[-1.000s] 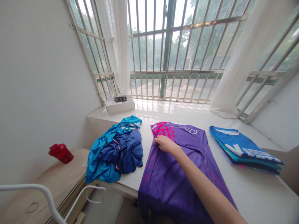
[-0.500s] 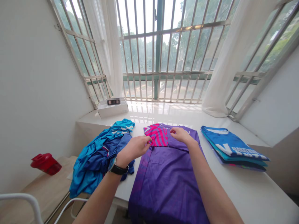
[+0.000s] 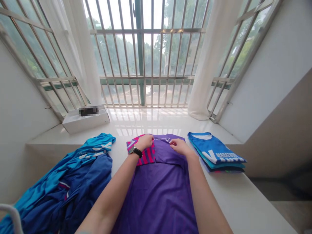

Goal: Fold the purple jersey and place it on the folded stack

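Note:
A purple T-shirt (image 3: 158, 191) lies spread front to back before me, its near part reaching past the bottom of the view. One pink-striped sleeve (image 3: 147, 156) is folded inward across its upper left. My left hand (image 3: 145, 142), with a watch on the wrist, is closed at the inner edge of that sleeve; its fingertips are partly hidden. Over the upper right of the shirt, by the white lettering, my right hand (image 3: 180, 147) has loosely curled fingers apart, with no cloth visible in them.
To the left lies a rumpled heap of blue shirts (image 3: 80, 175). A stack of folded shirts (image 3: 216, 152) sits on the right of the white table (image 3: 234, 195). On the sill behind are a white box (image 3: 85, 120) and hanging curtains (image 3: 202, 65) before a barred window.
My view has swung right, so the surroundings sit further left. My left hand has moved right across the striped sleeve to its inner edge, and my right hand has shifted right over the shirt.

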Tool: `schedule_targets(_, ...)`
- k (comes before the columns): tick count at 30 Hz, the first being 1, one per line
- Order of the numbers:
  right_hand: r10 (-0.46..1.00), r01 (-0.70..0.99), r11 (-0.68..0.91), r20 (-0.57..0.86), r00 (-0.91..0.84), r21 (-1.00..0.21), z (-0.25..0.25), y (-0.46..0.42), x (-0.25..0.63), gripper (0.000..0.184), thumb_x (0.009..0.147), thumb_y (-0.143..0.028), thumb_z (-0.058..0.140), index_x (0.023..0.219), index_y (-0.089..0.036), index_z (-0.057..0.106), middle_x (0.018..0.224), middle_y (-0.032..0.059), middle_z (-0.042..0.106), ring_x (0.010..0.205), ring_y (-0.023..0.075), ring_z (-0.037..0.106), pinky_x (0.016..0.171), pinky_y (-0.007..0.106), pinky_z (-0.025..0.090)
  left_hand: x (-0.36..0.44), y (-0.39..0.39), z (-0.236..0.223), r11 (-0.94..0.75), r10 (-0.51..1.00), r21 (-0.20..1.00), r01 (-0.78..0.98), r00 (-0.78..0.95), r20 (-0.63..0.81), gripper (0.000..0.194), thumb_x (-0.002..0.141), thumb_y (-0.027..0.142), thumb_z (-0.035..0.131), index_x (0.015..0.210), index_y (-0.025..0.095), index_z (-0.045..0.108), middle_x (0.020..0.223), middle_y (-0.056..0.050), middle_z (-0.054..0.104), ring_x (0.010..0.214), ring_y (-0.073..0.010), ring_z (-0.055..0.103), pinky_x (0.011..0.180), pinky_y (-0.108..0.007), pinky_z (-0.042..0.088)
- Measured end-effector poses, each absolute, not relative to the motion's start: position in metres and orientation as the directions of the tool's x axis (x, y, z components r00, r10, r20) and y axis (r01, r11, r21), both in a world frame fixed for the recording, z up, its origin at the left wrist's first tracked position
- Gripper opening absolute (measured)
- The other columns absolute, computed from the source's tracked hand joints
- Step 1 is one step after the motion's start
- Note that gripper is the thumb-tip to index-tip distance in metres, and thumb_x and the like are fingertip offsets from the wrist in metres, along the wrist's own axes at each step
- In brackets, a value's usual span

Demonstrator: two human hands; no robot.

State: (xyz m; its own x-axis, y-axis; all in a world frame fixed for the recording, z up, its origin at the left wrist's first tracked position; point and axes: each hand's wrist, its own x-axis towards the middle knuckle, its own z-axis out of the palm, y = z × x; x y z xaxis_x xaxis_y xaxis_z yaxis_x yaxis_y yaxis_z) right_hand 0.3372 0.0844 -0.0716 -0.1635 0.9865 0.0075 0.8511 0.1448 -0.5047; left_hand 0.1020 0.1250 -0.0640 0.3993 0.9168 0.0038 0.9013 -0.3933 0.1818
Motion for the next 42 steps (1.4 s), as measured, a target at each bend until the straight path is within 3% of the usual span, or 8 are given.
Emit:
schedule_targets(6, 0.998, 0.864, 0.061, 0.034, -0.05, -0.5, -0.079, 0.087, 0.357, 0.019, 0.084, -0.017, 0.057, 0.092, -0.019, 0.075, 0.094, 0.0054, 0.076, 0.089, 0.0179, 0.069, 0.079, 0.024, 0.049, 0.106, 0.125, -0.088, -0.347, 0.938, 0.179, 0.921, 0.34, 0.069, 0.028, 0.096, 0.024, 0.043, 0.112, 0.019, 0.065, 0.114, -0.011, 0.065, 0.103, -0.0226, 0.064, 0.084, -0.031, 0.051)
schedule_targets(14, 0.984, 0.889, -0.098, 0.089, 0.153, -0.447, -0.081, 0.092, 0.377, 0.032, 0.088, -0.014, 0.045, 0.105, -0.017, 0.072, 0.097, 0.009, 0.075, 0.089, 0.0178, 0.07, 0.08, 0.024, 0.049, 0.106, 0.123, -0.095, -0.345, 0.938, 0.209, 0.915, 0.335, 0.086, 0.028, 0.098, 0.03, 0.043, 0.119, 0.02, 0.06, 0.119, -0.01, 0.06, 0.107, -0.0225, 0.06, 0.082, -0.03, 0.05)
schedule_targets(20, 0.992, 0.92, -0.011, 0.109, 0.058, -0.392, -0.081, 0.123, 0.363, 0.033, 0.09, -0.015, 0.046, 0.112, -0.019, 0.071, 0.118, 0.0104, 0.071, 0.109, 0.021, 0.064, 0.095, 0.028, 0.045, 0.105, 0.127, -0.101, -0.348, 0.937, 0.203, 0.915, 0.338, 0.082, 0.03, 0.098, 0.032, 0.045, 0.121, 0.02, 0.06, 0.121, -0.011, 0.058, 0.11, -0.0245, 0.058, 0.086, -0.033, 0.049)
schedule_targets(25, 0.995, 0.919, 0.1, 0.055, -0.085, -0.38, -0.096, 0.14, 0.358, 0.042, 0.086, -0.006, 0.047, 0.121, -0.019, 0.067, 0.129, 0.0085, 0.067, 0.116, 0.018, 0.062, 0.1, 0.024, 0.042, 0.106, 0.125, -0.102, -0.345, 0.938, 0.186, 0.92, 0.335, 0.085, 0.03, 0.098, 0.033, 0.044, 0.121, 0.02, 0.059, 0.12, -0.011, 0.057, 0.11, -0.0255, 0.057, 0.086, -0.034, 0.049)
schedule_targets(28, 0.995, 0.924, 0.104, 0.034, -0.099, -0.369, -0.108, 0.142, 0.36, 0.046, 0.081, -0.002, 0.048, 0.12, -0.018, 0.068, 0.124, 0.0105, 0.068, 0.112, 0.019, 0.064, 0.097, 0.025, 0.043, 0.107, 0.124, -0.102, -0.343, 0.939, 0.184, 0.921, 0.333, 0.085, 0.03, 0.098, 0.032, 0.044, 0.121, 0.02, 0.058, 0.119, -0.011, 0.057, 0.112, -0.0254, 0.055, 0.088, -0.034, 0.048)
schedule_targets(32, 0.995, 0.929, 0.098, 0.035, -0.091, -0.356, -0.114, 0.144, 0.364, 0.039, 0.081, -0.01, 0.054, 0.115, -0.017, 0.071, 0.113, 0.012, 0.07, 0.1, 0.0206, 0.066, 0.092, 0.027, 0.045, 0.108, 0.123, -0.102, -0.343, 0.939, 0.183, 0.921, 0.33, 0.094, 0.03, 0.098, 0.033, 0.044, 0.121, 0.019, 0.059, 0.119, -0.012, 0.057, 0.111, -0.0263, 0.055, 0.087, -0.035, 0.049)
schedule_targets(37, 0.994, 0.917, 0.112, 0.052, -0.1, -0.383, -0.109, 0.148, 0.368, 0.021, 0.082, -0.021, 0.058, 0.095, -0.017, 0.074, 0.1, 0.0085, 0.072, 0.093, 0.0193, 0.065, 0.086, 0.025, 0.045, 0.107, 0.123, -0.1, -0.349, 0.937, 0.186, 0.919, 0.336, 0.097, 0.03, 0.098, 0.033, 0.044, 0.121, 0.02, 0.059, 0.119, -0.011, 0.057, 0.109, -0.0257, 0.056, 0.086, -0.034, 0.049)
schedule_targets(42, 0.996, 0.895, 0.088, 0.06, -0.069, -0.438, -0.106, 0.15, 0.38, 0.02, 0.087, -0.025, 0.055, 0.096, -0.017, 0.071, 0.094, 0.0058, 0.074, 0.086, 0.0176, 0.066, 0.079, 0.024, 0.046, 0.107, 0.123, -0.1, -0.346, 0.938, 0.19, 0.919, 0.334, 0.092, 0.029, 0.098, 0.03, 0.044, 0.121, 0.02, 0.059, 0.119, -0.011, 0.057, 0.11, -0.0257, 0.057, 0.085, -0.034, 0.05)
